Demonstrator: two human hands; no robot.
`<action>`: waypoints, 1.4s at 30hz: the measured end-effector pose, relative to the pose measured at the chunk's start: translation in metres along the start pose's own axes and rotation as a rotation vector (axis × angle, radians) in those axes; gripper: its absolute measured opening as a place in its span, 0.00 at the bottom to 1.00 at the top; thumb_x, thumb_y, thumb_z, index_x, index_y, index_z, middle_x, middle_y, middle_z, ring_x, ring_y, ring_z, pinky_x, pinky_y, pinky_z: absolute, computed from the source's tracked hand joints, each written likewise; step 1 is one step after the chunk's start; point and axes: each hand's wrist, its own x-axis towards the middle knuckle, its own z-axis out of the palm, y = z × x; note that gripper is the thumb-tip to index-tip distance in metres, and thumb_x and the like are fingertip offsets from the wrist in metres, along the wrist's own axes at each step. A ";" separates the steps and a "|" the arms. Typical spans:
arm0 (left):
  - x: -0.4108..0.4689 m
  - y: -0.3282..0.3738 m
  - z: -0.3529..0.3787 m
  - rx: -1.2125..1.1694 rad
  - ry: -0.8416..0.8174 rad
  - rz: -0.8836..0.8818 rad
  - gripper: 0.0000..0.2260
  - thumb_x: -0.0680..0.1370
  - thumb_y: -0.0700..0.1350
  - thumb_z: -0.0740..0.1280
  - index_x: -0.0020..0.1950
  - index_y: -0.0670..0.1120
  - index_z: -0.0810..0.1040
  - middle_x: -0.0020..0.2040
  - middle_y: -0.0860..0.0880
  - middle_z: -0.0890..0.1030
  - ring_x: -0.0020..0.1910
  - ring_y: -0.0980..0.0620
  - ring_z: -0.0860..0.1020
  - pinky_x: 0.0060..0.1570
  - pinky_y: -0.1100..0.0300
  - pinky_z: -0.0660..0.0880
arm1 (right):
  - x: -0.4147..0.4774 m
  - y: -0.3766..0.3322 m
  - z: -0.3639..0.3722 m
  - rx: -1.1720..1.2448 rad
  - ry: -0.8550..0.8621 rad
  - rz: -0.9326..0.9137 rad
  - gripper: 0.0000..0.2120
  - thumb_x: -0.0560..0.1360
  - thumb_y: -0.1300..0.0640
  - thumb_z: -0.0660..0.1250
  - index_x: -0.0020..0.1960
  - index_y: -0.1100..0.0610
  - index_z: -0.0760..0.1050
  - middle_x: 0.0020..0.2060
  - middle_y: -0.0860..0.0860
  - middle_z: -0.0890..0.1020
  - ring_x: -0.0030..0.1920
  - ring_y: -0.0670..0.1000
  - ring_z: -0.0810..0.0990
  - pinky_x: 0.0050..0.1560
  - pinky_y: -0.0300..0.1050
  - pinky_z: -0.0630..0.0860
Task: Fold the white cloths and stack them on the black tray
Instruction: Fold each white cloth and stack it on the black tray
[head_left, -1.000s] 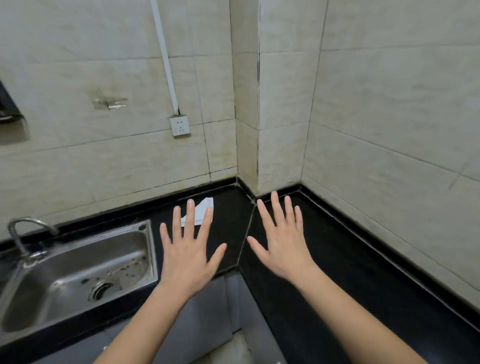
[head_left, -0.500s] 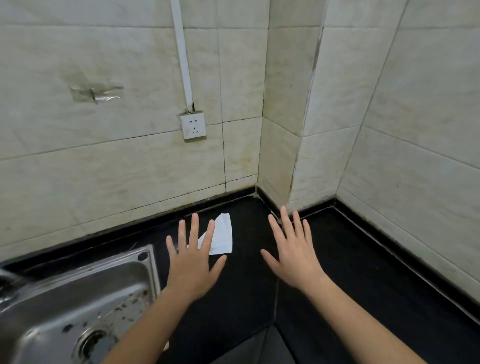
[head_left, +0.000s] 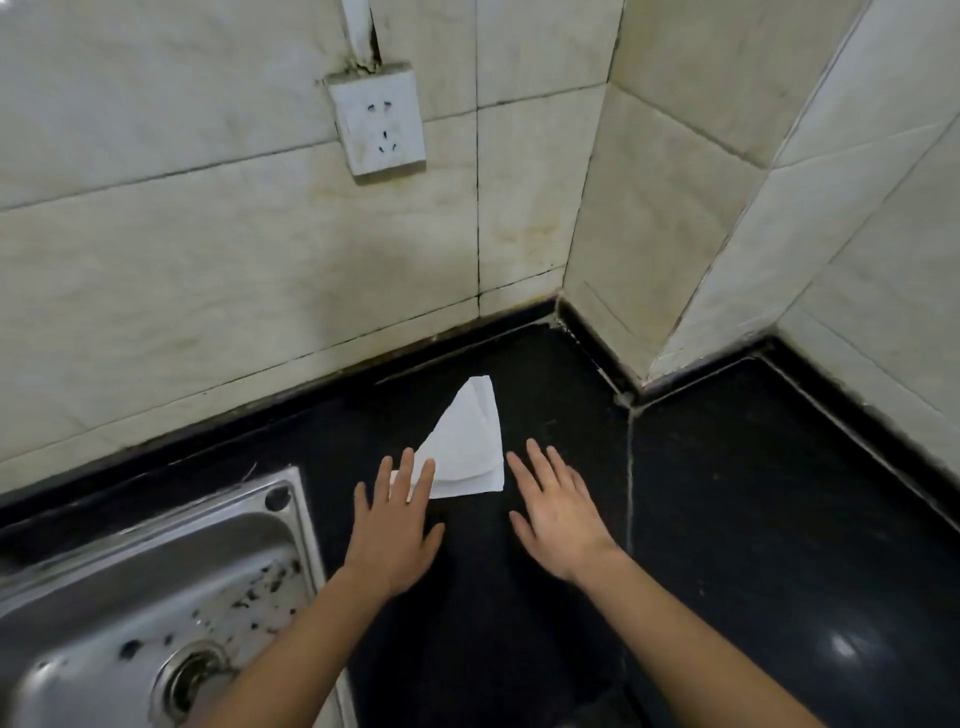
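Left hand (head_left: 392, 535) and right hand (head_left: 558, 525) spread straight-fingered, gripping nothing — the white cloth (head_left: 467, 447) looks light, limp, best pinched by its corners.

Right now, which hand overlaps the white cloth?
The left hand: its fingertips cover the near-left corner of the white cloth. The right hand lies beside it, apart.

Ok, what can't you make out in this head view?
Black tray: nowhere in the head view.
White cloth: near-left corner hidden behind the left hand, head view; contact unclear.
Sink: cut off by left and bottom edges, head view.
More cloths: none in frame.
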 end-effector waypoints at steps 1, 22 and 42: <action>0.008 -0.001 0.007 0.009 -0.026 -0.009 0.35 0.82 0.59 0.55 0.81 0.49 0.40 0.81 0.45 0.39 0.80 0.41 0.41 0.76 0.38 0.48 | 0.014 0.001 0.008 0.017 -0.008 -0.023 0.33 0.83 0.49 0.56 0.82 0.53 0.44 0.82 0.56 0.44 0.81 0.59 0.45 0.80 0.56 0.50; 0.076 -0.002 0.017 0.113 0.094 -0.004 0.09 0.65 0.44 0.79 0.42 0.48 0.83 0.42 0.48 0.79 0.40 0.46 0.78 0.39 0.51 0.76 | 0.073 0.044 -0.014 0.261 0.165 -0.134 0.11 0.84 0.52 0.57 0.62 0.54 0.74 0.55 0.49 0.79 0.54 0.50 0.77 0.52 0.45 0.76; 0.034 0.147 -0.119 -0.566 0.418 0.459 0.04 0.78 0.44 0.69 0.48 0.53 0.81 0.41 0.55 0.76 0.37 0.57 0.73 0.35 0.61 0.68 | -0.156 0.132 -0.124 0.131 0.658 0.368 0.12 0.83 0.54 0.59 0.62 0.56 0.76 0.54 0.53 0.78 0.50 0.59 0.81 0.48 0.55 0.79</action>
